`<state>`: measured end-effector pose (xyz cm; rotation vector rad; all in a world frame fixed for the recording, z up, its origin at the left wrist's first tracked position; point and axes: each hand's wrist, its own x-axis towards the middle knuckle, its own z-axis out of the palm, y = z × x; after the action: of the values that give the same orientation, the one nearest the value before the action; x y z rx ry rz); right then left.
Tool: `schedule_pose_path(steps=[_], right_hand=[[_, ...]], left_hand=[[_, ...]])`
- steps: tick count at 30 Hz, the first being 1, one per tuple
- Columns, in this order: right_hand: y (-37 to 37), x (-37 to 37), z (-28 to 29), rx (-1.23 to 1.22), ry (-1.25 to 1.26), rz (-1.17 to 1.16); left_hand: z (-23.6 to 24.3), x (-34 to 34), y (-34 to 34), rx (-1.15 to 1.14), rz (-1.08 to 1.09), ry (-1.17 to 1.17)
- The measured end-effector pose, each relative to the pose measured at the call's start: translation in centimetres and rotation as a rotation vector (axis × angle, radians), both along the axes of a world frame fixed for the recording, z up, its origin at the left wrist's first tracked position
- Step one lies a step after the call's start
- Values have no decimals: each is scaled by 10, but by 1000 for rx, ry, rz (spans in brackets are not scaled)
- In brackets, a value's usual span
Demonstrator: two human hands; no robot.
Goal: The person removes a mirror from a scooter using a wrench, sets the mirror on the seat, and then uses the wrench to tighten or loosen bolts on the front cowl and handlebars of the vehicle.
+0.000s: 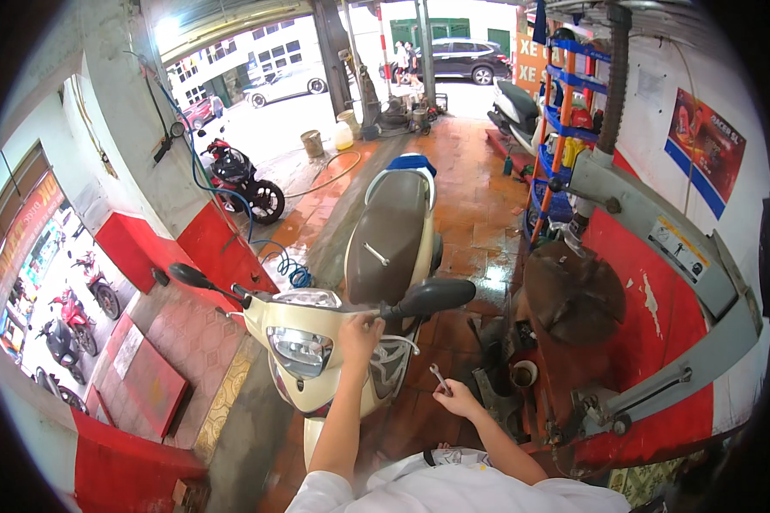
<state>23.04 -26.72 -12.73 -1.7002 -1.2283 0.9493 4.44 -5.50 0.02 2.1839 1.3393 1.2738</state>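
Observation:
A cream scooter [293, 398] stands in front of me with its headlight [299, 349] toward me. My left hand [361, 335] is closed at the foot of the black mirror [432, 297] on the handlebar's right-hand side; its fingertips partly hide the stem. To the right, apart from the scooter, my right hand [459, 399] grips a metal wrench [438, 376] whose head points up. A second wrench [376, 254] lies on the brown seat [387, 218]. The other black mirror [198, 277] sticks out at the left.
A grey tyre-changing machine [659, 214] with a round turntable [573, 291] stands close on my right. Behind it is a blue and orange rack [565, 120]. A coiled blue hose [293, 269] lies beyond the scooter's left side. A red motorcycle [235, 175] is parked farther back.

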Motion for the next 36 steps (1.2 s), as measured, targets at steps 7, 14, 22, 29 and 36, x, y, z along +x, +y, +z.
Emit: schedule_pose_path(steps=[7, 14, 22, 29, 36], right_hand=[[4, 15, 36, 3, 68, 115], [36, 22, 47, 0, 224, 250], [133, 4, 86, -27, 505, 374], [168, 8, 83, -95, 630, 446], [194, 35, 100, -310, 631, 560]], left_hand=[[-8, 10, 3, 15, 8, 28], [8, -3, 11, -140, -143, 48], [97, 28, 13, -378, -603, 26], [112, 37, 31, -472, -653, 295], [111, 35, 29, -394, -661, 372]])
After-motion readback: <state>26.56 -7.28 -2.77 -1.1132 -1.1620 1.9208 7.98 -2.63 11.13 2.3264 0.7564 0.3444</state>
